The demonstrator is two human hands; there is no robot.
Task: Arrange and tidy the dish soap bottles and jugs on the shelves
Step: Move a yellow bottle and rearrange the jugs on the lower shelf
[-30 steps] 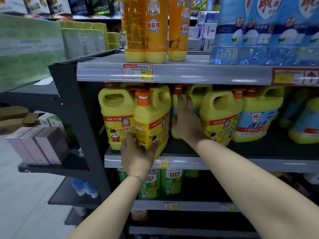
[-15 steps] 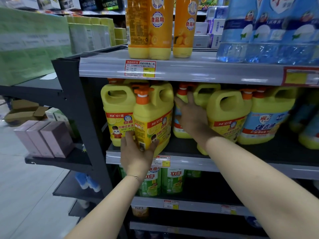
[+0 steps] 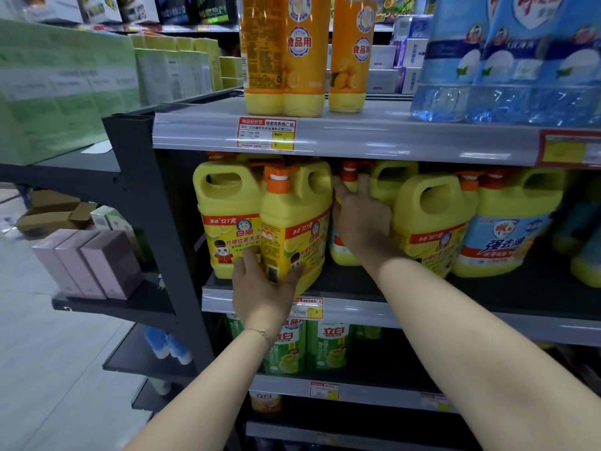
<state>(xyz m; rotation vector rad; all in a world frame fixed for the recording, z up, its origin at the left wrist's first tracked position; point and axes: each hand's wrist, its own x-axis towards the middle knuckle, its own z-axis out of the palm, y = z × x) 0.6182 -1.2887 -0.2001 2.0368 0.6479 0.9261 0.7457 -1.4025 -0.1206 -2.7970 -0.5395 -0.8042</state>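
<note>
Head view: the left hand (image 3: 263,294) grasps the low corner of a skewed yellow dish soap jug (image 3: 292,229) at the middle shelf's (image 3: 422,309) near edge. The right hand (image 3: 361,219) lies on a farther jug (image 3: 341,252), grip unclear. Careless twisting could topple the skewed jug off.

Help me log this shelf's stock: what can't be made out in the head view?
Head view:
- Back jug: label covered by the right hand.
- Front jug: lower label partly under the left hand.
- Blue bottles: tops cut by the upper edge.
- Right price tag: blurred, cut by the right edge.
</note>
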